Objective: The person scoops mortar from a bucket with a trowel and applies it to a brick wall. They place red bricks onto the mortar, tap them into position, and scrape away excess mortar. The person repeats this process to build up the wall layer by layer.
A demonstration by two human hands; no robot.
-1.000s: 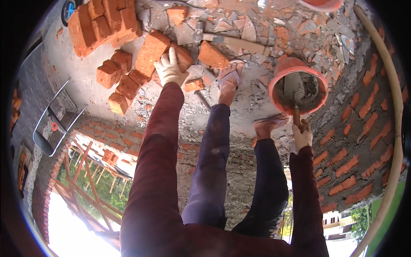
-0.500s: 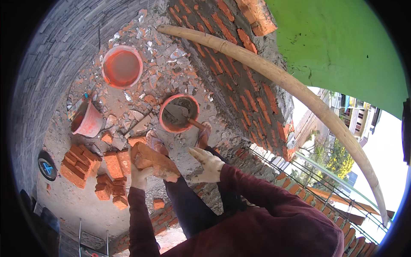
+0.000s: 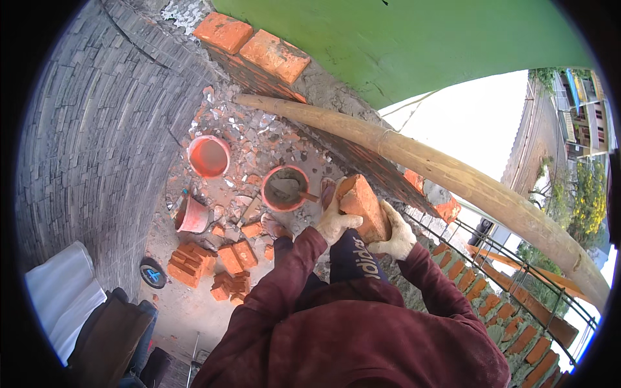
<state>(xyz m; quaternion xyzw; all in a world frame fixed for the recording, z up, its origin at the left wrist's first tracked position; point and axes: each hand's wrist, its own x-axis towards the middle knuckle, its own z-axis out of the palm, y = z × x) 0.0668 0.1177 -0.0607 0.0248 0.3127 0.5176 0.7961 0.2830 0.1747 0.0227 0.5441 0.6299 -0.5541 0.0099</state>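
Head: a long tan wooden pole (image 3: 414,152) slants ahead. Near my feet (image 3: 276,226) stands a round orange plastic bucket (image 3: 284,208) of grey mortar (image 3: 283,188). Above my leg (image 3: 346,262), my left hand (image 3: 336,224) and right hand (image 3: 400,236), half open, cup opposite sides of an orange clay brick (image 3: 365,210), likely sharing its weight. A wooden handle (image 3: 309,196) overhangs the bucket, presumably for easy reach.

Bright daylight; white glare at right; lens bows grey wall (image 3: 97,149); corners black.
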